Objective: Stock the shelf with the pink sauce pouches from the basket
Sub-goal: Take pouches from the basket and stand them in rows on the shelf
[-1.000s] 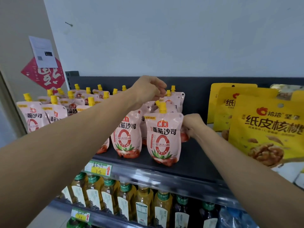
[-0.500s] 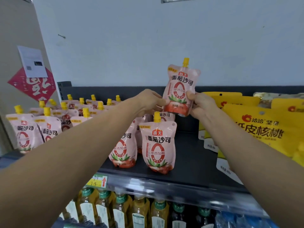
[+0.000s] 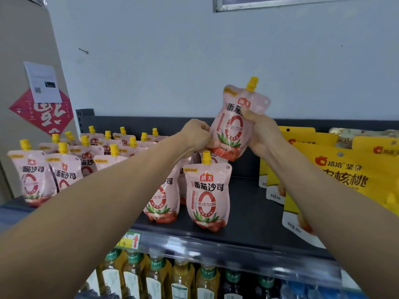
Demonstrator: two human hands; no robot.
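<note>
Head view. Bottles (image 3: 155,275) with green caps stand in a row on the lower level, at the bottom edge of the frame. Just above them a price tag (image 3: 129,241), yellow with a red arrow, sits on the front rail of the dark shelf (image 3: 248,203).

Front pouch (image 3: 207,197) stands upright near the shelf edge; second pouch (image 3: 162,199) is just beside it on the left, partly hidden by the left forearm.

Both hands are raised above these two. Left hand (image 3: 195,134): fingers curled, pinching the lower left edge of the pink pouch (image 3: 233,124). Right hand (image 3: 262,132): wrapped round the pouch's right side, thumb across the front print. Pink pouch is in the air above the shelf, yellow cap (image 3: 252,84) up, tilted slightly right.

Left part of the shelf: stocked pouches (image 3: 64,175) standing in rows. Right part: yellow snack bags (image 3: 345,175), leaning.

Behind: pale wall (image 3: 194,61); on the left panel a red diamond sign (image 3: 43,113) with a white paper (image 3: 42,82) overlapping its top
</note>
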